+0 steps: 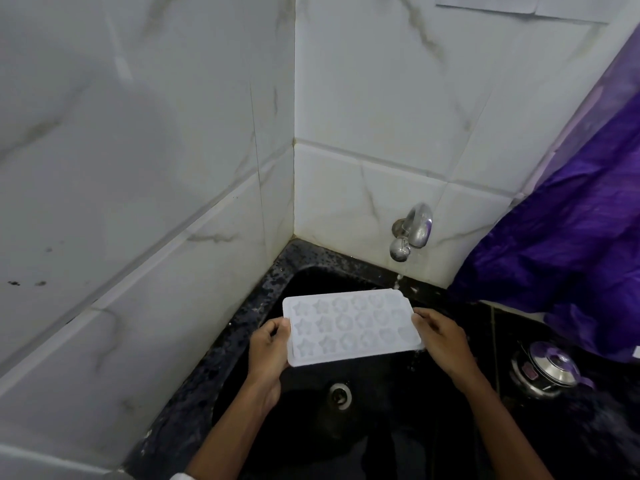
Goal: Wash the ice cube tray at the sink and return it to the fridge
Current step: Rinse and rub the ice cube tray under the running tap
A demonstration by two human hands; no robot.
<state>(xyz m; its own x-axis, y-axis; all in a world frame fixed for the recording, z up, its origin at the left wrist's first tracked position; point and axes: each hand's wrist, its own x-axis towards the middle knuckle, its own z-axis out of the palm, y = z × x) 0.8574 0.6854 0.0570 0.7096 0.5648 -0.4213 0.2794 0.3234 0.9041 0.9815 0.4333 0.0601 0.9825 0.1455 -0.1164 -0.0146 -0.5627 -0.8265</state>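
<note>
The ice cube tray (351, 327) is white, with star and round moulds facing up, and it is held level above the black sink (311, 427). The left hand (268, 351) has its grip closed on the tray's left short edge, thumb on top. The right hand (441, 336) has its grip closed on the right short edge. Beyond the right grip, a metal tap (414, 230) on the tiled wall (363, 98) lets a thin stream of water fall at the tray's far corner. Below, between the grips, is the drain (339, 395). To the right of the right grip hangs a purple cloth (571, 237), with a steel pot (543, 370) under it.
</note>
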